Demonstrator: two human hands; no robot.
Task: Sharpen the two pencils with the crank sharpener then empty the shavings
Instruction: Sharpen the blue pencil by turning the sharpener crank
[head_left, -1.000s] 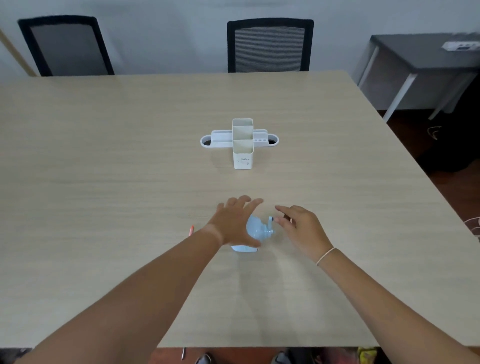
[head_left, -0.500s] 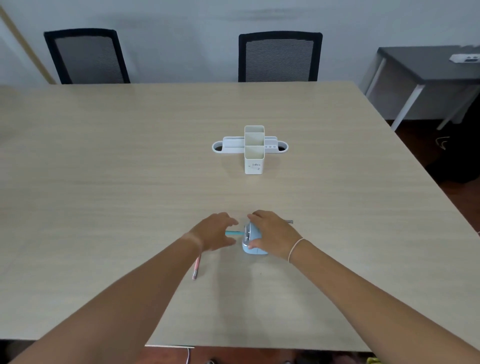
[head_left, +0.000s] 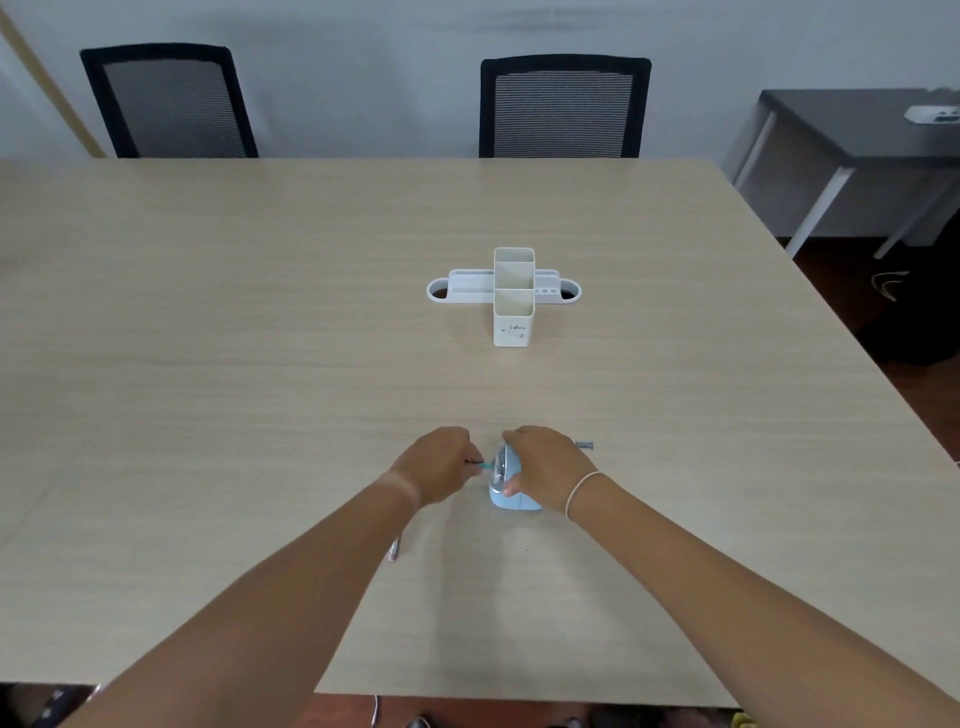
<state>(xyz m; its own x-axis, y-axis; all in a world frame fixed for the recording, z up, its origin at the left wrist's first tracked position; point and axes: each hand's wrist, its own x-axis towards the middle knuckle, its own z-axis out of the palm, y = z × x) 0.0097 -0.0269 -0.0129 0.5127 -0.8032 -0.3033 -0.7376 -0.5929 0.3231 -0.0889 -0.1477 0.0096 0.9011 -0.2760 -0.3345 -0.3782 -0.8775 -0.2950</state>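
Note:
A light blue crank sharpener (head_left: 506, 496) stands on the wooden table (head_left: 260, 338) near the front. My right hand (head_left: 545, 467) lies over its top and grips it; the metal crank handle (head_left: 584, 445) sticks out to the right behind the hand. My left hand (head_left: 441, 465) is closed on a teal pencil (head_left: 485, 466) whose end points into the sharpener's left face. A pink pencil (head_left: 394, 550) lies on the table, mostly hidden under my left forearm.
A white desk organiser (head_left: 513, 296) with square cups stands mid-table beyond the sharpener. Two black mesh chairs (head_left: 563, 109) stand at the far edge. A dark side table (head_left: 857, 135) sits at the right, off the table's edge.
My left hand left the sharpener, took the teal pencil and brought it to the sharpener's left side. My right hand moved from the crank onto the sharpener's body.

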